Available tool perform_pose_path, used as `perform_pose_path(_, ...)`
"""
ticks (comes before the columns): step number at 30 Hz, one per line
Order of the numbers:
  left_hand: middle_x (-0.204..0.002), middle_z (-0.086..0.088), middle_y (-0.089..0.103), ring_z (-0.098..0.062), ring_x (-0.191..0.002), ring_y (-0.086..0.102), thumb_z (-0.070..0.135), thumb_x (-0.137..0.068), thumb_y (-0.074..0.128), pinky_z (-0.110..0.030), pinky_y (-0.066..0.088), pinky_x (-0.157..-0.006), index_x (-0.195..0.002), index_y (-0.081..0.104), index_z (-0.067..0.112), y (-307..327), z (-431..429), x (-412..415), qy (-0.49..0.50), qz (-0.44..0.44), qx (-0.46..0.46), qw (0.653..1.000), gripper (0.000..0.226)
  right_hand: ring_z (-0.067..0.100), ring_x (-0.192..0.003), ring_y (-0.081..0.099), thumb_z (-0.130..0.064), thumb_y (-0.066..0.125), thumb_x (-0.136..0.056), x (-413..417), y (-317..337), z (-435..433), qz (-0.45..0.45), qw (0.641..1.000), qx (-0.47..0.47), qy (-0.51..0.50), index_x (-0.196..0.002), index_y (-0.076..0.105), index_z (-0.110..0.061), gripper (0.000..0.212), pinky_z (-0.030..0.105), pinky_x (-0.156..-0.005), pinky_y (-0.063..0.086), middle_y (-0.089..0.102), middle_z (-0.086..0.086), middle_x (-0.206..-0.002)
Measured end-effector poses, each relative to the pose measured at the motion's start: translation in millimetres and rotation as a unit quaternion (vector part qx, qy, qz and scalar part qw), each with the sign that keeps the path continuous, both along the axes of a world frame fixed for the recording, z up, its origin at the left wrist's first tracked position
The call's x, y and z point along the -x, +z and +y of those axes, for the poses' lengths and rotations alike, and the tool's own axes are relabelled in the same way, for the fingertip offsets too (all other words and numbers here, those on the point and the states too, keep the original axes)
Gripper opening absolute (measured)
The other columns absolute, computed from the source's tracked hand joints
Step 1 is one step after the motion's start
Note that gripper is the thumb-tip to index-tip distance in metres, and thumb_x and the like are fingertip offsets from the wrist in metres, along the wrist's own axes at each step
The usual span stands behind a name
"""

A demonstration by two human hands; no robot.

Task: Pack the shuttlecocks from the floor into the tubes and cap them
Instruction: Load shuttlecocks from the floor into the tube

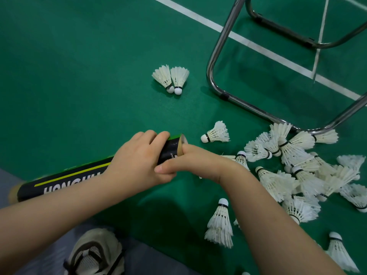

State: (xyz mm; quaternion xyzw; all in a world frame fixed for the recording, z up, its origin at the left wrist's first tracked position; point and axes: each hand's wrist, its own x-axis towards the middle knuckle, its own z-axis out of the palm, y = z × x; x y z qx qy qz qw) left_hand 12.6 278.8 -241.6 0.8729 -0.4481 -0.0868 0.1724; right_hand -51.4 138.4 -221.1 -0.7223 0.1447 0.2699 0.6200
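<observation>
A long black tube (69, 178) with yellow stripes and white lettering lies tilted across my lap and the floor, its open mouth (181, 144) pointing right. My left hand (137, 161) grips the tube just behind the mouth. My right hand (190, 161) is at the mouth with a finger reaching into the opening; nothing shows in that hand. White feather shuttlecocks lie in a pile (297, 171) on the green floor to the right. A single shuttlecock (216, 133) lies just beyond the mouth, and a pair (171, 79) lies farther off.
A chrome tube chair frame (214, 62) stands at the upper right, its foot bar over the edge of the pile. A short nested stack of shuttlecocks (220, 223) stands near my right forearm. My shoe (95, 253) is at the bottom. White court lines (258, 47) cross the floor.
</observation>
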Motion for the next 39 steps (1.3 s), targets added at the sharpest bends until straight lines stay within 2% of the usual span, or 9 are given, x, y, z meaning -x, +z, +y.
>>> perform_pose_path(4, -0.079, -0.005, 0.053, -0.030, -0.068, 0.052, 0.057, -0.056, 0.047, -0.039, 0.051, -0.059, -0.105, 0.042, 0.018, -3, 0, 3, 0.002, 0.006, -0.007, 1.000, 0.062, 0.025, -0.109, 0.058, -0.057, 0.065, -0.050, -1, -4, 4, 0.022, 0.999, 0.040, 0.016, -0.097, 0.065, -0.013, 0.064, 0.044, -0.098, 0.045, 0.058, 0.018, -0.118)
perform_pose_path(7, -0.082, -0.003, 0.053, -0.029, -0.073, 0.052, 0.059, -0.054, 0.051, -0.038, 0.050, -0.062, -0.106, 0.041, 0.022, -3, -4, -3, 0.020, 0.020, -0.018, 0.999, 0.065, 0.012, -0.077, 0.057, -0.043, 0.062, -0.068, 3, -5, 14, -0.046, 0.981, 0.022, -0.185, -0.076, 0.065, -0.007, 0.037, 0.032, -0.078, 0.047, 0.062, 0.007, -0.083)
perform_pose_path(14, -0.096, -0.007, 0.054, -0.031, -0.090, 0.051, 0.052, -0.055, 0.075, -0.041, 0.048, -0.074, -0.117, 0.048, 0.016, 1, -5, -13, 0.044, 0.029, -0.041, 0.998, 0.077, 0.015, -0.071, 0.060, -0.019, 0.052, -0.089, 39, -36, -18, -0.022, 0.823, 0.026, -0.567, -0.072, 0.063, -0.018, 0.020, 0.026, -0.069, 0.046, 0.067, 0.000, -0.072)
perform_pose_path(17, -0.097, -0.007, 0.055, -0.031, -0.091, 0.052, 0.052, -0.055, 0.075, -0.040, 0.046, -0.075, -0.118, 0.048, 0.015, 1, -6, -12, 0.047, 0.026, -0.037, 0.998, 0.078, 0.015, -0.085, 0.055, -0.024, 0.058, -0.086, 63, -61, -13, 0.038, 0.832, 0.148, -0.534, -0.090, 0.057, -0.023, 0.004, 0.027, -0.072, 0.043, 0.062, -0.003, -0.093)
perform_pose_path(22, -0.098, -0.006, 0.054, -0.029, -0.092, 0.051, 0.053, -0.055, 0.074, -0.038, 0.045, -0.075, -0.120, 0.047, 0.015, 0, -6, -11, 0.047, 0.028, -0.039, 0.998, 0.080, 0.021, -0.126, 0.033, -0.040, 0.070, -0.077, 86, -99, -2, 0.066, 0.865, 0.420, -0.266, -0.137, 0.034, -0.021, 0.072, 0.034, -0.101, 0.032, 0.039, 0.000, -0.136)
perform_pose_path(28, -0.096, -0.008, 0.055, -0.031, -0.089, 0.053, 0.052, -0.054, 0.074, -0.041, 0.048, -0.073, -0.118, 0.049, 0.013, 0, -6, -10, 0.046, 0.021, -0.032, 0.998, 0.079, 0.021, -0.127, 0.032, -0.036, 0.074, -0.074, 73, -112, -14, 0.024, 0.846, 0.471, -0.247, -0.129, 0.039, -0.019, 0.067, 0.034, -0.098, 0.034, 0.042, -0.001, -0.136)
perform_pose_path(33, -0.096, -0.006, 0.055, -0.029, -0.090, 0.052, 0.053, -0.055, 0.074, -0.038, 0.044, -0.074, -0.118, 0.049, 0.015, 1, -7, -9, 0.048, 0.024, -0.040, 0.998, 0.078, 0.020, -0.106, 0.049, -0.035, 0.071, -0.075, 68, -111, -19, -0.001, 0.865, 0.424, -0.269, -0.118, 0.043, -0.020, 0.054, 0.035, -0.088, 0.044, 0.053, -0.001, -0.109)
perform_pose_path(36, -0.096, -0.006, 0.055, -0.029, -0.090, 0.052, 0.053, -0.055, 0.073, -0.038, 0.045, -0.074, -0.119, 0.048, 0.015, 1, -7, -10, 0.050, 0.026, -0.040, 0.998, 0.078, 0.014, -0.091, 0.056, -0.025, 0.066, -0.081, 67, -89, -19, -0.057, 0.872, 0.257, -0.413, -0.111, 0.039, -0.027, 0.041, 0.034, -0.080, 0.050, 0.053, -0.005, -0.103)
perform_pose_path(39, -0.099, -0.005, 0.054, -0.028, -0.093, 0.051, 0.053, -0.056, 0.073, -0.038, 0.045, -0.076, -0.121, 0.047, 0.016, 1, -8, -10, 0.047, 0.033, -0.048, 0.997, 0.079, 0.010, -0.085, 0.057, -0.018, 0.053, -0.088, 64, -59, -19, -0.147, 0.817, 0.066, -0.554, -0.103, 0.046, -0.029, 0.020, 0.028, -0.073, 0.051, 0.052, -0.007, -0.099)
